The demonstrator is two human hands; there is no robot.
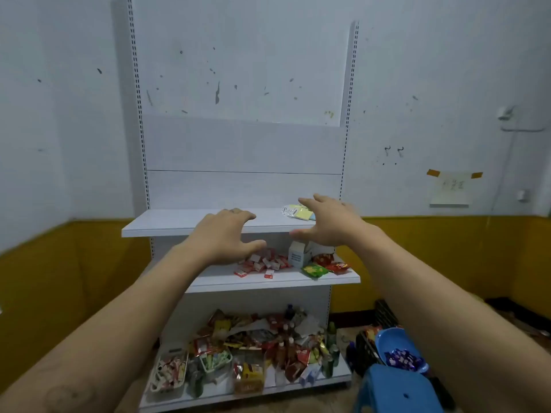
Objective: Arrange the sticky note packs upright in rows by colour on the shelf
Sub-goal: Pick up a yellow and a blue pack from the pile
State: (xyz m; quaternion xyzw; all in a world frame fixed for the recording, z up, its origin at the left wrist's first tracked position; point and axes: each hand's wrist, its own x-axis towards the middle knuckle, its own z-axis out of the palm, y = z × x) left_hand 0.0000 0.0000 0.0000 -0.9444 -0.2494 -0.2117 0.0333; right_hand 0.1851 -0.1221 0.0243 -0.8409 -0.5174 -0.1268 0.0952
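Note:
A small heap of sticky note packs [299, 211], yellow with a bit of blue showing, lies flat at the right end of the white top shelf [179, 223]. My right hand [331, 223] hovers just in front of the heap, fingers spread and holding nothing, and hides part of it. My left hand [228, 236] reaches out over the front edge of the top shelf near its middle, fingers loosely bent and empty.
The middle shelf [226, 281] carries small red packets [262, 263], a white carton [298, 254] and snack bags [316, 270]. The bottom shelf [226, 393] is piled with mixed goods. A blue stool [396, 389] and blue bowl [390, 341] stand at lower right.

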